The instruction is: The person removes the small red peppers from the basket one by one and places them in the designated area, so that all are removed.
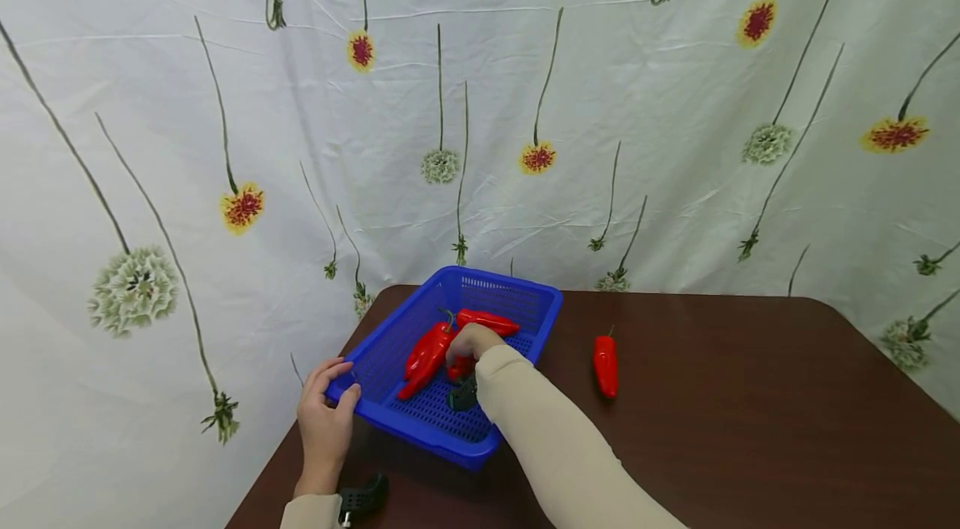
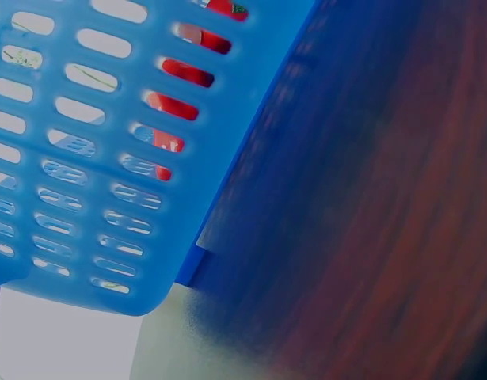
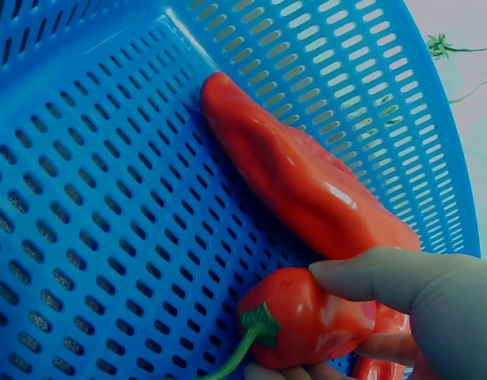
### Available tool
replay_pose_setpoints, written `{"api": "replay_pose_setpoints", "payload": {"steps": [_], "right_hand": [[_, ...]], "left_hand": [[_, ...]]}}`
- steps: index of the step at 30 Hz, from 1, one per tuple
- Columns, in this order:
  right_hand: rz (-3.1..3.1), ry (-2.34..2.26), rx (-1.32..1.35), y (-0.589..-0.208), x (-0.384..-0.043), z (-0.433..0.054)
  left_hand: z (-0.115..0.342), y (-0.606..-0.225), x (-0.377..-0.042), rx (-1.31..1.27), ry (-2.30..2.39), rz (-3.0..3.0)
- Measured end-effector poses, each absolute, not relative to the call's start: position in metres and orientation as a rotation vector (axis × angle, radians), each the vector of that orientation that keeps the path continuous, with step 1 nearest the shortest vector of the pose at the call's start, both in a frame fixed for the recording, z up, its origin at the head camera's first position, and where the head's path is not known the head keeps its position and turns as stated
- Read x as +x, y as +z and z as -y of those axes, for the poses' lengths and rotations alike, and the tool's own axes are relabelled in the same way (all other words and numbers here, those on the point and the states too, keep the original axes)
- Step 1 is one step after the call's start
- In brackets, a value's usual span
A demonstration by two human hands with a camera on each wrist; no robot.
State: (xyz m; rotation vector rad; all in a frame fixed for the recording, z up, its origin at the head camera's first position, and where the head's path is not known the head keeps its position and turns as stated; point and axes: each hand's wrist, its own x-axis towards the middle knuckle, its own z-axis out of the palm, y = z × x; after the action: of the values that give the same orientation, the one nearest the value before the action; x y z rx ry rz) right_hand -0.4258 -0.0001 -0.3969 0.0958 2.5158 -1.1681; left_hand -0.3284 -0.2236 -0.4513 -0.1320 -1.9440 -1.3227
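A blue plastic basket [image 1: 420, 429] with slotted walls stands at the left of the table. My left hand [image 1: 326, 421] grips its left corner by the rim, thumb over the edge. In the left wrist view, the basket's slotted side [image 2: 199, 142] fills the upper left, with red showing through. Inside the basket, my right hand [image 1: 474, 339] holds a red pepper [image 3: 287, 309] with a green stem, thumb on top and fingers underneath. Several other red peppers [image 1: 427, 358] lie in the basket; one long pepper [image 3: 306, 182] rests beside the held one.
Right of the basket, a single red pepper [image 1: 604, 366] lies on the dark brown table [image 1: 735, 412]. A white cloth [image 1: 660, 96] printed with flowers hangs behind the table and along its left side. Dark wrist devices [image 1: 363, 497] are strapped below the hands.
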Motion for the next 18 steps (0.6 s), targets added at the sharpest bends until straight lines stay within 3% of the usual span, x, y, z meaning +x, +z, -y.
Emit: {"api": "replay_pose_setpoints", "payload": {"steps": [18], "right_hand": [[-2.599, -1.131, 0.076, -0.3883, -0.4246, -0.0029]], "left_hand": [[0.2228, -0.451, -0.3277, -0.124, -1.343, 1.938]]}}
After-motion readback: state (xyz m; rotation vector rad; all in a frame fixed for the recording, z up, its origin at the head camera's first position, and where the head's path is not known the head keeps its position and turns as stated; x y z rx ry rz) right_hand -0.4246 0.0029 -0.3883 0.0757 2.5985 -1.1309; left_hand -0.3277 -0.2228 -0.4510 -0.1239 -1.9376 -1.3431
